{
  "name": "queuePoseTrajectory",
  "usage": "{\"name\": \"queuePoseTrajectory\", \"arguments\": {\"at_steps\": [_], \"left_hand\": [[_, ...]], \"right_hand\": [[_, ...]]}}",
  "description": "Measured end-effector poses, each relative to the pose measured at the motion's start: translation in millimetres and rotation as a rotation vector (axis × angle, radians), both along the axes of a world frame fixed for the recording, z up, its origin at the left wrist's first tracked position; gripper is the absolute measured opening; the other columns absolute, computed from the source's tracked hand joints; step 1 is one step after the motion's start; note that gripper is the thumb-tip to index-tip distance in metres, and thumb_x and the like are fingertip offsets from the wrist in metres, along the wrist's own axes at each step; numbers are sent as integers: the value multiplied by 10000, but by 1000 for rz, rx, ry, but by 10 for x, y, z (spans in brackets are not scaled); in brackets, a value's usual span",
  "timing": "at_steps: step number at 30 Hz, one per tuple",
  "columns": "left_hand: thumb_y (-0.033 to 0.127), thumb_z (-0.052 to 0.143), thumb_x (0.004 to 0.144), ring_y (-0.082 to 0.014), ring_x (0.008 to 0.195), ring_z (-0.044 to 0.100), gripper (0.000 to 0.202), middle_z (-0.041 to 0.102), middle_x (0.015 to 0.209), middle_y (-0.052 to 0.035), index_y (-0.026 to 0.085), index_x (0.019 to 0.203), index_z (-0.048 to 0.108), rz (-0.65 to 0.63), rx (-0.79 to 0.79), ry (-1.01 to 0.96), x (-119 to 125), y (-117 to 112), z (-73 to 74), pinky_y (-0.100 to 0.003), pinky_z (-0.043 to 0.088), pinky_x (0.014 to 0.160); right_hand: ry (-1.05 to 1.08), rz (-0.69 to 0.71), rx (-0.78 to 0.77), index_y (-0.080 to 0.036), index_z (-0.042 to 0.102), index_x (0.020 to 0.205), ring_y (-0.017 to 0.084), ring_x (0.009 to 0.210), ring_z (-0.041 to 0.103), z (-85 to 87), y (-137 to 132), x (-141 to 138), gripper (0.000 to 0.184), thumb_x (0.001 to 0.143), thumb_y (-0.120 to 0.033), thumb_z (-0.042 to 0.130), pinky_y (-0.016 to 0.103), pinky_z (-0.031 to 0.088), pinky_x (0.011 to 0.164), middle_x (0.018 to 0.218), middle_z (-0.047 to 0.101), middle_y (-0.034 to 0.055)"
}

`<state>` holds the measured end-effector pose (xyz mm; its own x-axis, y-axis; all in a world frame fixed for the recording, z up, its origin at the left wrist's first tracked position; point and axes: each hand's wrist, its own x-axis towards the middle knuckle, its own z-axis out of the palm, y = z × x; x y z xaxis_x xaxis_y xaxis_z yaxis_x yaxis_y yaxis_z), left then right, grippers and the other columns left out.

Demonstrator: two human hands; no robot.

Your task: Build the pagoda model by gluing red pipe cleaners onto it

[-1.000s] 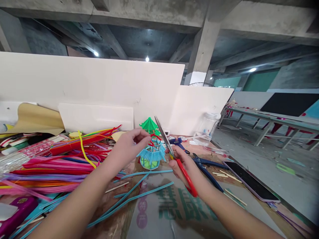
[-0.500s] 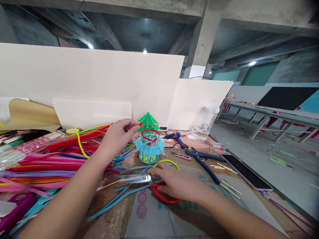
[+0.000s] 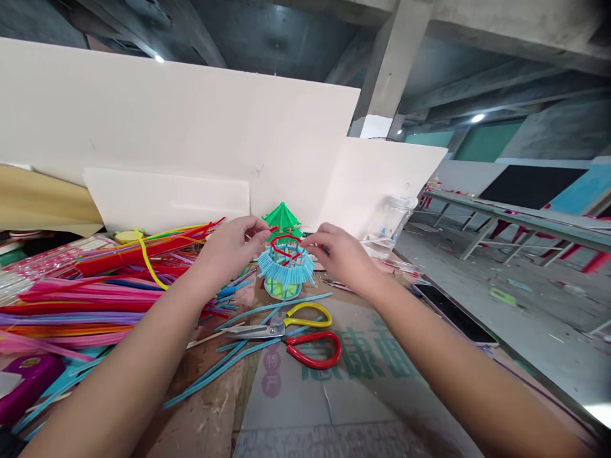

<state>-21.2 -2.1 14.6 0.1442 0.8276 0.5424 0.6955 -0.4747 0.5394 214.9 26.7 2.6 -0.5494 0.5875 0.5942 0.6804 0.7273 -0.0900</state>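
A small pavilion model (image 3: pixel 285 270) stands in the middle of the table, with light-blue eaves, a red frame on top and a green base. A green pointed roof (image 3: pixel 282 217) shows just behind or above it; I cannot tell if they join. My left hand (image 3: pixel 241 245), at the model's left, pinches a short red strip (image 3: pixel 273 229). At its right side, my right hand (image 3: pixel 341 254) has curved fingers slightly apart, with the fingertips at the red frame's edge. Scissors (image 3: pixel 312 350) with one yellow and one red handle lie in front, blades slightly apart.
Coloured pipe cleaners (image 3: pixel 95 302) pile up on the left. Loose blue strips (image 3: pixel 224 369) lie by the scissors. A clear jar (image 3: pixel 389 222) stands at the back right, and a phone (image 3: pixel 456 315) lies along the right edge. White boards (image 3: pixel 191 127) rise behind.
My right hand has let go of the scissors and moved up to the model's right side. The scissors now lie on the table. My left hand stays by the model with the red strip.
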Motion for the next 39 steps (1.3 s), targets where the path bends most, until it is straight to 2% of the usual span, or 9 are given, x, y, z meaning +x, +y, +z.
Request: {"name": "queuePoseTrajectory", "arguments": {"at_steps": [5,11,16,21,26,29,31,35,39], "left_hand": [[398,486,890,-188,777,613,248,699,848,-9,213,886,650,-8,0,11,5,-31,17,-284,414,678],[411,485,883,-209,851,624,267,709,920,-36,207,905,657,-9,26,38,5,-5,8,-300,438,728],[408,493,883,-204,814,631,268,715,891,-30,207,892,671,-2,11,52,7,27,-12,-303,437,726],[387,508,873,-204,803,629,252,717,868,-25,207,894,684,4,-18,62,53,30,-19,-301,430,702],[374,450,903,-207,802,619,272,693,936,-47,199,1003,632,49,-28,71,106,112,-154,-311,438,715],[342,373,936,-234,921,623,300,672,1030,-80,190,1105,568,61,7,80,121,212,-285,-344,450,806],[323,342,945,-249,996,615,292,657,1088,-101,186,1104,545,37,4,107,124,280,-363,-363,445,858],[345,317,958,-246,943,618,284,664,1018,-84,198,1061,538,-28,-58,116,95,402,-498,-365,448,832],[387,328,957,-227,865,620,288,659,918,-58,204,1027,538,-49,-93,78,28,525,-642,-333,455,766]], "right_hand": [[-128,26,-92,-236,757,1009,224,1061,563,-57,579,146,252,861,-94,611,362,458,912,1132,550,98],[-92,121,-160,-254,747,1042,274,1342,414,-283,614,116,249,835,-136,674,472,349,1099,1442,430,103],[30,115,-77,-227,752,919,244,1270,489,-300,583,69,152,877,-172,617,433,386,1071,1351,531,96],[138,-24,15,-206,739,927,249,1099,577,-74,379,311,209,923,-270,540,414,434,975,1155,656,107],[-114,-221,-421,-184,750,939,213,800,641,41,234,729,435,939,-504,457,292,452,727,867,726,69],[-267,-550,-549,-167,749,800,219,723,637,-107,402,926,480,898,-563,496,282,411,642,724,708,83],[-266,-642,-547,-145,749,830,245,790,653,-270,587,1006,378,881,-469,562,292,418,671,820,728,125],[-188,-677,-519,-85,646,1195,299,1048,624,-576,939,1050,456,862,-393,611,312,440,781,1179,664,210],[-115,-606,-557,-89,629,1197,271,975,650,-745,1153,1012,469,835,-387,652,292,447,734,1162,676,190]]}}
